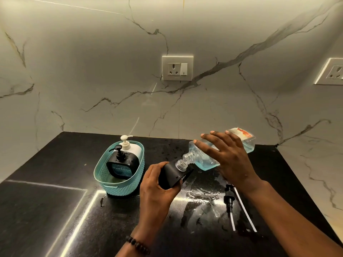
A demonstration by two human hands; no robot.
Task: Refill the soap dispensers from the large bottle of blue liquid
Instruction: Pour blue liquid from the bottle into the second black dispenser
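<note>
My right hand holds the large clear bottle of blue liquid tipped almost flat, its threaded neck pointing left. The neck meets the clear threaded mouth of a black dispenser, which my left hand grips and tilts toward the bottle. Blue liquid pools low in the big bottle near its neck. A black pump head with its tube lies on the counter below my right wrist.
A teal woven basket at the left holds a black dispenser with blue liquid and a white pump bottle. The black counter is wet near the middle. A second clear tube lies beside the pump. Marble wall behind carries sockets.
</note>
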